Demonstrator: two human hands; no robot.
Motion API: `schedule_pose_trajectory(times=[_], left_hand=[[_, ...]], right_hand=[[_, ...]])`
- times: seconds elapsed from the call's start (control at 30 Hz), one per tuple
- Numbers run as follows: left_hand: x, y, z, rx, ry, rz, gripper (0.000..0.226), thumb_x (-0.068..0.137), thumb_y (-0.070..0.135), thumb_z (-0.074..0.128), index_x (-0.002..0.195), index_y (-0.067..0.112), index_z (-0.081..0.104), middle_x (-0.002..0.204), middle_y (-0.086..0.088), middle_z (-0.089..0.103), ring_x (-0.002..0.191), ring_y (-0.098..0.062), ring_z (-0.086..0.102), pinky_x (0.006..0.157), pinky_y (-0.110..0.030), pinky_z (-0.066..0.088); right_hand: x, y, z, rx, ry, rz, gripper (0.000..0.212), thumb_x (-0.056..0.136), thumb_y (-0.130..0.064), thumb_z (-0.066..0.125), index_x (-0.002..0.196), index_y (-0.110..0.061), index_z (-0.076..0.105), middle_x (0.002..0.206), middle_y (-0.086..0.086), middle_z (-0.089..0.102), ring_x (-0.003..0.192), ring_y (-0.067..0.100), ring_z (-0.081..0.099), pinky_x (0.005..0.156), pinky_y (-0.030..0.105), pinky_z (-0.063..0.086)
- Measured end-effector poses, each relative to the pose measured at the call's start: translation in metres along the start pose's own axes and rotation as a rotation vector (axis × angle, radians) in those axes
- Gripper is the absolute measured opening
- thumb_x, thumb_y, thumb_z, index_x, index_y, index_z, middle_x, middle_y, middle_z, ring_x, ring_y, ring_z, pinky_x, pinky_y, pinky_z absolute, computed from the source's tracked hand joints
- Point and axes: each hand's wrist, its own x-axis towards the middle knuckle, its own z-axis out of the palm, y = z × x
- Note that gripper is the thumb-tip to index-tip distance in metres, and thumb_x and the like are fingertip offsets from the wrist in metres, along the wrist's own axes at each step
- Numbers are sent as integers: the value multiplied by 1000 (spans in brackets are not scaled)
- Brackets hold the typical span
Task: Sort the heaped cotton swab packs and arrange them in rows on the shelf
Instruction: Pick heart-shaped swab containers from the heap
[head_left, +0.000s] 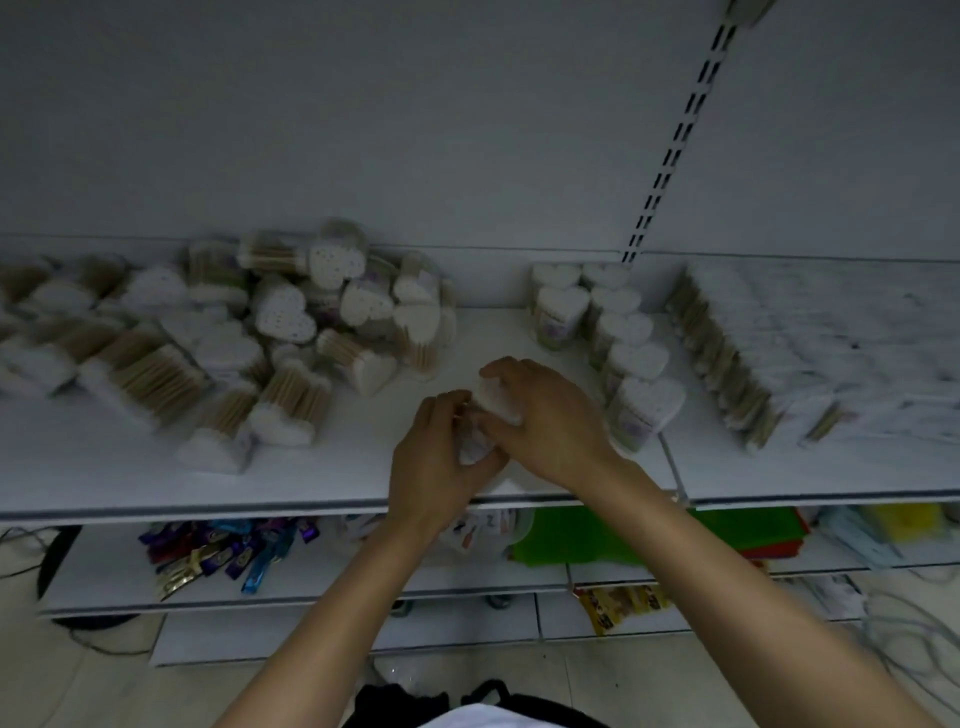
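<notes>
Heap of packs (291, 332) lies unsorted at the left of the shelf (337, 467), swab ends pointed every way; left hand (436, 452) is curled round the near end of one pack (491, 410), held just over the shelf front, between heap and row; right hand (545, 415) is closed over its far end; sorting judged under way, much heap left; next, pack to be stood heart-face up beside the standing row (623, 353); held pack's long axis seems front-to-back; blur forbids more.
</notes>
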Motion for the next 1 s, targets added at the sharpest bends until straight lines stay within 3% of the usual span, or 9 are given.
schedule_pose_trajectory(times=[0.17,0.23,0.37,0.5,0.6,0.67,0.73,0.8,1.0], left_hand=[[14,33,-4,-534,87,-101,81,64,28,86,128,26,36,120,10,55,102,6,60,83,-16,52],[21,45,-1,-547,142,-106,64,70,15,80,118,22,39,112,12,53,92,14,59,76,-10,49],[31,26,-12,-220,46,-55,64,74,14,82,116,24,36,109,17,51,94,3,56,79,-9,46],[32,11,-5,131,-179,-171,64,72,37,81,109,23,31,98,11,55,94,-12,58,80,-25,47],[27,7,8,258,-126,-131,69,62,65,68,105,17,44,91,13,55,93,-14,59,86,-32,45],[22,1,15,385,-157,-16,96,58,79,51,128,13,49,117,3,60,112,-19,56,101,-42,39],[17,-1,17,471,-190,37,115,63,84,38,150,10,25,146,-3,43,132,-22,41,113,-43,25],[14,0,16,491,-168,43,113,68,82,33,152,8,17,152,-8,35,136,-25,37,115,-40,20],[11,-7,20,559,-103,126,84,80,66,43,135,3,49,129,-15,59,116,-33,56,103,-50,40]], right_hand=[[-1,-6,2,1316,131,495,32,96,-26,54,121,-5,53,113,11,65,100,22,66,81,35,57],[-3,-5,12,1406,93,495,33,99,-22,49,127,-6,51,122,13,62,108,24,63,91,34,53],[-5,0,6,665,340,256,37,96,-16,52,133,-17,48,129,-7,50,119,10,49,92,11,39],[-13,16,6,-125,420,-368,23,88,-29,52,97,-18,71,103,0,70,97,21,62,88,29,33],[-13,23,15,-343,444,-359,11,81,-24,62,80,-19,72,87,0,71,80,21,65,85,30,32],[-10,28,16,-432,477,-305,9,68,-13,75,70,-18,68,76,0,67,70,21,62,82,31,32],[-3,35,10,-528,492,-241,21,57,-6,79,62,-16,61,65,2,61,60,23,57,74,32,33],[5,40,0,-631,501,-204,21,56,-3,74,58,-14,56,57,4,55,53,24,53,71,34,32],[29,59,-20,-745,474,-150,25,69,-2,38,52,-13,54,51,5,52,49,22,52,69,33,29]])
